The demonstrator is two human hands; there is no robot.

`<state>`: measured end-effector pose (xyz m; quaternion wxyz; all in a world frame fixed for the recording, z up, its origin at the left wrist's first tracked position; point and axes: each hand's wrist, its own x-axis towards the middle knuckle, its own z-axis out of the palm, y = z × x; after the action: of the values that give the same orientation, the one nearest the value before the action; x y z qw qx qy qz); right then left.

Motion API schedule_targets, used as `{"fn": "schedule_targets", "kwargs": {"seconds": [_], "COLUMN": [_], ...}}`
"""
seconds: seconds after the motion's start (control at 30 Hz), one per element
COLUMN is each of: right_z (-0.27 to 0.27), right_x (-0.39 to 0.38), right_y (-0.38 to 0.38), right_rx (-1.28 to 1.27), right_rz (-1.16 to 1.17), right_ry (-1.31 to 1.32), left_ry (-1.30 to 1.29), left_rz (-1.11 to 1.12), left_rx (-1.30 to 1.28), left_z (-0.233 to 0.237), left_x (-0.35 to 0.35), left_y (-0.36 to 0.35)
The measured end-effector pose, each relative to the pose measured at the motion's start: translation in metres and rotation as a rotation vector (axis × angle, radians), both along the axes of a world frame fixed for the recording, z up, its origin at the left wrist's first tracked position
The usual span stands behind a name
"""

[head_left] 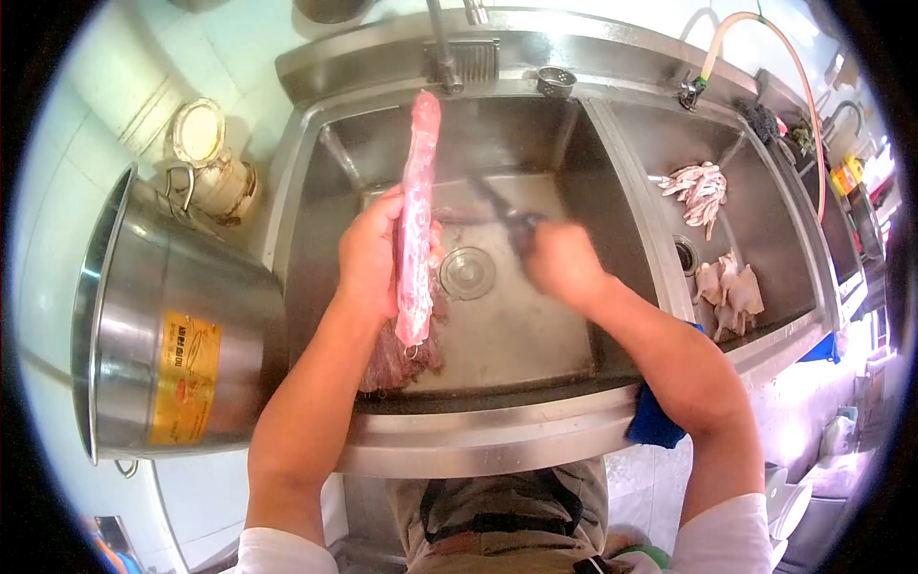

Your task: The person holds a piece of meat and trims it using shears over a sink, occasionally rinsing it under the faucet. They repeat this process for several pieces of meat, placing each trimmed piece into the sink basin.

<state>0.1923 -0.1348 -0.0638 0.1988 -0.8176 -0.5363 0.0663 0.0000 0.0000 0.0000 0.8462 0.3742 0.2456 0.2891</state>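
Observation:
My left hand [373, 253] is wrapped round a long, slim piece of raw meat [418, 220], pink with white streaks and shaped like a neck. It stands nearly upright in view over the left sink basin [535, 325]. To its right, my right hand [569, 263] is closed round the dark handle of a knife [497, 203]. Motion blurs that hand and the blade, which points up and left, apart from the meat. Below my left hand lies a heap of darker red raw meat [402, 359] on the basin floor, partly hidden by my forearm and the held piece.
A tall steel pot [239, 354] stands left of the sink. The right basin [660, 163] holds pale strips [698, 191] and pale, flat pieces [729, 295]. A drain [467, 273], a faucet [442, 53], a hose [813, 77] and a blue cloth [656, 421] are nearby.

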Motion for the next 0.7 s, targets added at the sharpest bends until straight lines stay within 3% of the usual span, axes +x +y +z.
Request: {"fn": "schedule_targets", "kwargs": {"seconds": [0.07,0.27,0.43,0.57,0.7], "right_z": [-0.001,-0.001,-0.005,-0.006,-0.002], "right_x": [0.000,-0.006,-0.005,-0.003,-0.001], "right_y": [0.001,-0.008,-0.001,-0.002,-0.004], "right_rx": [0.068,0.184,0.243,0.184,0.143], "right_rz": [-0.015,0.107,0.148,0.155,0.097], "right_ry": [0.080,-0.083,-0.257,-0.281,-0.228], "left_ry": [-0.020,-0.034,0.033,0.047,-0.015], "left_rz": [-0.017,-0.073,0.037,0.133,0.090], "left_rx": [-0.036,-0.098,-0.063,-0.055,-0.061], "left_z": [0.008,0.000,0.011,0.010,0.005], "left_x": [-0.002,-0.001,-0.002,0.000,-0.004], "left_y": [-0.001,-0.004,-0.008,-0.013,-0.005]}}
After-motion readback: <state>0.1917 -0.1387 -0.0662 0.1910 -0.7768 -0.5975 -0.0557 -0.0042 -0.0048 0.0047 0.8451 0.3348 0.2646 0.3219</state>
